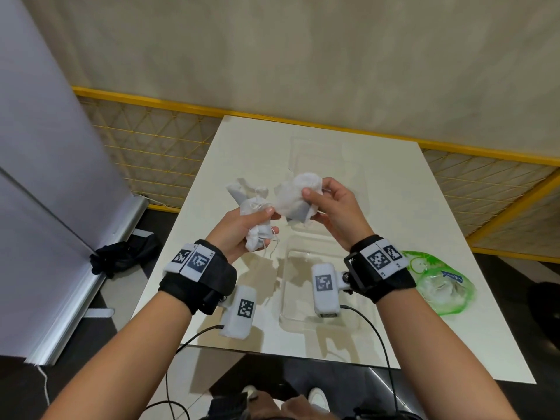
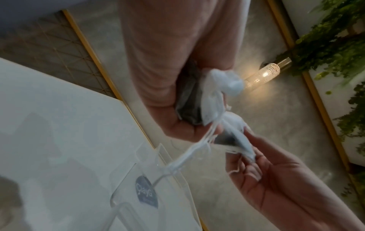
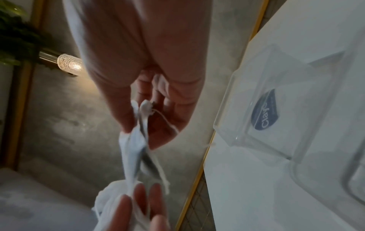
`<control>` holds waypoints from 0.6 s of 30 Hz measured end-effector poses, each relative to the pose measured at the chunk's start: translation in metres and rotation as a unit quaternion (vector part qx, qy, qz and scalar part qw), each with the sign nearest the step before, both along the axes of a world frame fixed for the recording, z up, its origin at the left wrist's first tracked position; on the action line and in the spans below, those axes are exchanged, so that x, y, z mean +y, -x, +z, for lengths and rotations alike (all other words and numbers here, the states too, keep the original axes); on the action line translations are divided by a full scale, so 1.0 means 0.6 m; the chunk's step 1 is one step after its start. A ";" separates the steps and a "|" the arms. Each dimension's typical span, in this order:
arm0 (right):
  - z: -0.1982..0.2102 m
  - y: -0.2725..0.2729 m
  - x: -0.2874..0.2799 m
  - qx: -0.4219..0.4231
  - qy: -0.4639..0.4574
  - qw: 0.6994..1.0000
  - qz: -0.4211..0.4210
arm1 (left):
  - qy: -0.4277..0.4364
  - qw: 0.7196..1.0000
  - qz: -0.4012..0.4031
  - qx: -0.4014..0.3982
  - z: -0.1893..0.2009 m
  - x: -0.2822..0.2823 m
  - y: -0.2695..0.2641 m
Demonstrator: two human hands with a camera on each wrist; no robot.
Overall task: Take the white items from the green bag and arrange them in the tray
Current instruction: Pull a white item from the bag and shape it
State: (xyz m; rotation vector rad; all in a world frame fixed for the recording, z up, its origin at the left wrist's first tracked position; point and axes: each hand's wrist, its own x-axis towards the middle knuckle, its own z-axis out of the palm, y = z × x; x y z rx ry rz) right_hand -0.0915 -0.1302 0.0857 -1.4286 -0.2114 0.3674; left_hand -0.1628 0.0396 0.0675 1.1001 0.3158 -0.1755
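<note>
Both hands are raised above the white table. My left hand grips a bunch of small white pouches with loose strings; the wrist view shows those pouches crumpled in its curled fingers. My right hand pinches a single white pouch that touches the bunch, and in its own view it holds that pouch by the top. A clear plastic tray lies on the table below the hands. The green bag lies crumpled at the right.
A yellow-framed mesh railing runs behind and to the right of the table. A grey panel stands at the left with a black cloth on the floor at its foot. A lit wall lamp hangs beyond the table.
</note>
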 end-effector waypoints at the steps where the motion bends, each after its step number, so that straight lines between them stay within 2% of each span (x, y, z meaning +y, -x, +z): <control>1: -0.003 -0.004 -0.003 -0.005 0.012 1.000 -0.027 | -0.002 1.000 -0.006 -0.001 -0.001 0.001 0.001; 3: -0.013 -0.014 -0.012 -0.030 0.053 0.994 -0.089 | -0.002 1.000 -0.015 0.003 -0.001 0.001 0.003; 5: -0.020 -0.022 -0.020 -0.090 0.134 0.979 -0.128 | -0.001 1.000 -0.028 0.008 0.000 -0.002 0.005; 7: -0.024 -0.023 -0.023 -0.155 0.206 0.959 -0.119 | -0.008 0.999 -0.043 0.012 0.002 -0.013 0.008; 9: -0.025 -0.022 -0.013 -0.180 0.229 0.953 -0.088 | -0.028 0.998 -0.061 0.011 0.008 -0.027 0.010; 12: -0.028 -0.016 0.008 -0.131 0.224 0.966 -0.004 | -0.053 0.995 -0.088 0.004 0.011 -0.049 0.009; 15: -0.031 -0.010 0.013 -0.016 0.155 0.985 0.078 | -0.064 0.993 -0.097 0.003 0.008 -0.060 0.012; 18: -0.023 -0.005 0.003 0.042 0.081 0.988 0.126 | -0.063 0.993 -0.100 0.001 0.004 -0.060 0.016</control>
